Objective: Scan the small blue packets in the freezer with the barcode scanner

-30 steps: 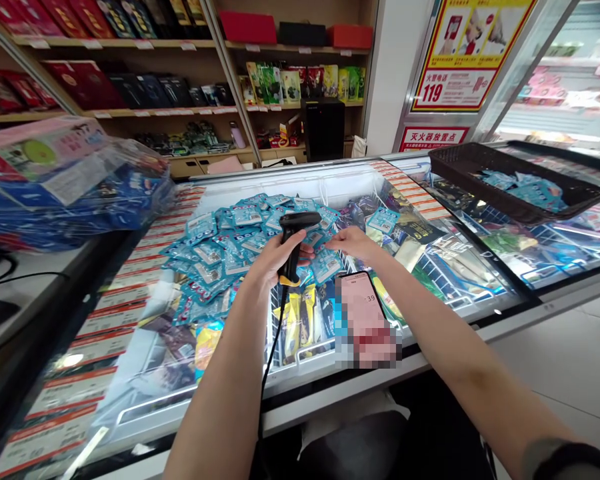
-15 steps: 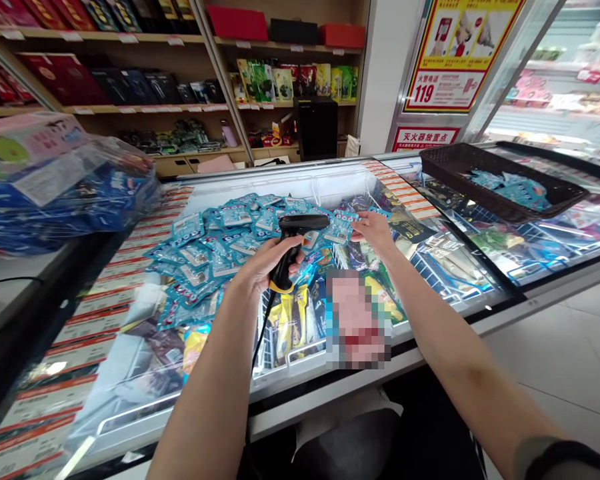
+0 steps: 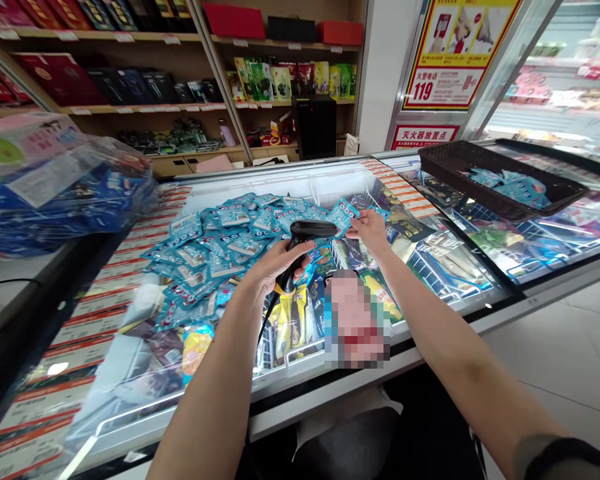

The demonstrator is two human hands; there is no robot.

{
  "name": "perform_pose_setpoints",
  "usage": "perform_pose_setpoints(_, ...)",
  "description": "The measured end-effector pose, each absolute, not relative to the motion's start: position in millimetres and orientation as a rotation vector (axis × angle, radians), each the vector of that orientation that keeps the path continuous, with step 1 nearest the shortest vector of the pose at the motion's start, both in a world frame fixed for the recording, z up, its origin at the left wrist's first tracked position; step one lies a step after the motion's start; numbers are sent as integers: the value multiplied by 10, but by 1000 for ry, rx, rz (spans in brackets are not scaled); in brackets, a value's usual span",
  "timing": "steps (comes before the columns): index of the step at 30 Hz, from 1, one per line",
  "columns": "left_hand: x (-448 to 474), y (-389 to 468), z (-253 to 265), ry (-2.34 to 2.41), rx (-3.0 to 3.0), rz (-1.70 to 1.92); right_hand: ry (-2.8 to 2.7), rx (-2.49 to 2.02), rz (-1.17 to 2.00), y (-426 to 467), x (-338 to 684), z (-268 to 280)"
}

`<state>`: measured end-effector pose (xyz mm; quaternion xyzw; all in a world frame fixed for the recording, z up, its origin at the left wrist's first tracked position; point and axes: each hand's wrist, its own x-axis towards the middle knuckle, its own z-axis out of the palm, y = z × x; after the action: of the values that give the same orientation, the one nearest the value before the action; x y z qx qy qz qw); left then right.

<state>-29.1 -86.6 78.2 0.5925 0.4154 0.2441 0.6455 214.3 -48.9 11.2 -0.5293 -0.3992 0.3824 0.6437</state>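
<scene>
My left hand (image 3: 285, 265) is wrapped round the handle of a black barcode scanner (image 3: 313, 230), its head turned to the right. Between the fingertips of my right hand (image 3: 370, 229) is a small blue packet (image 3: 343, 215), held by its right edge just beyond the scanner's head. A wide heap of similar blue packets (image 3: 215, 243) lies on the glass top of the chest freezer, to the left of both hands. The scanner's cord runs down beside my left forearm.
A dark woven basket (image 3: 495, 180) holding several blue packets stands on the freezer's right part. At the left is a plastic-wrapped bundle (image 3: 60, 180). A blurred pink item (image 3: 355, 320) lies near the front edge. Stocked shelves (image 3: 180, 107) line the back.
The scanner in my left hand has shifted slightly right and down. My right hand has tilted the packet, whose face now shows differently beyond the scanner's head.
</scene>
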Motion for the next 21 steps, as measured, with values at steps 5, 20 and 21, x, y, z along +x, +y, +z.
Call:
perform_pose_setpoints(5, -279, -862, 771, 956, 1339, 580, -946, -1203, 862, -489, 2160, 121)
perform_pose_setpoints(20, -280, -824, 714, 941, 1336, 607, -996, -1322, 793, -501, 2162, 140)
perform_pose_setpoints(21, -279, -824, 712, 940, 1339, 610, -1000, -1326, 790, -504, 2160, 139)
